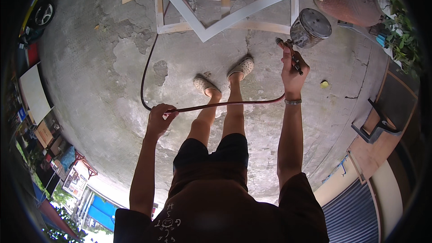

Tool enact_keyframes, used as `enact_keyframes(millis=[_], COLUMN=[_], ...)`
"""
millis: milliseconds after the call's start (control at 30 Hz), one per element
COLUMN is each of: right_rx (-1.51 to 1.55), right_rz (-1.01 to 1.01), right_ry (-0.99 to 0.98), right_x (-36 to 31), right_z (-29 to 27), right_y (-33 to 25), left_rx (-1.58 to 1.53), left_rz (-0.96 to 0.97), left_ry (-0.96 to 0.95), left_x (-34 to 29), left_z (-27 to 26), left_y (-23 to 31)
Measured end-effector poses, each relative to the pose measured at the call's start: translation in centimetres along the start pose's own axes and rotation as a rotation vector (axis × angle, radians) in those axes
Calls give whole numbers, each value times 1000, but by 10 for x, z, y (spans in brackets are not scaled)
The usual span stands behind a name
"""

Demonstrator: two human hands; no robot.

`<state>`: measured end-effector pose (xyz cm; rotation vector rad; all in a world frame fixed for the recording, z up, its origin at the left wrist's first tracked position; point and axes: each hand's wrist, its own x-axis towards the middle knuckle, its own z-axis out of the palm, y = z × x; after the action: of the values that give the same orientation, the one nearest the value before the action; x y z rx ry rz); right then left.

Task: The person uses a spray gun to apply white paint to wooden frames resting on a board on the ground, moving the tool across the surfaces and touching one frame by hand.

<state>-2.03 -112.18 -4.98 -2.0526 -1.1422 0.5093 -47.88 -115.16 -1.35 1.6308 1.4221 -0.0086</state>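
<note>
My right hand (294,73) is wrapped round a paint spray gun (297,61) with a dented, stained metal cup (310,28) at its front. From below that hand a dark red air hose (225,104) runs left across my legs. My left hand (161,119) pinches the hose between thumb and fingers, and beyond it the hose bends away over the floor toward a wooden frame. Ahead of the gun, a white rectangular frame (204,30) leans at an angle on a wooden stand (180,28). The spray gun's nozzle points toward the frame's right side, apart from it.
Cracked concrete floor (103,99) lies around my feet in beige clogs (243,66). A large brown clay pot (348,0) and leafy plants stand at far right. A dark plastic piece (377,123) rests on a board at right. Several boxes and a wheel (43,14) line the left.
</note>
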Motion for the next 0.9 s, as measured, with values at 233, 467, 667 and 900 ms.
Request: enact_keyframes(millis=[233,467,667,900], right_rx=[-11,38,-42,-2], right_rz=[-2,-40,-68,113], right_ry=[72,257,270,405], right_x=[64,133,189,202], right_z=[-36,-63,-92,-110], right_y=[38,75,96,69], left_rx=[-96,-147,-200,-230], left_rz=[-39,-19,-20,-76], left_ry=[18,29,19,19], left_x=[25,52,71,84], left_z=[28,52,65,68], left_y=[45,83,116,129])
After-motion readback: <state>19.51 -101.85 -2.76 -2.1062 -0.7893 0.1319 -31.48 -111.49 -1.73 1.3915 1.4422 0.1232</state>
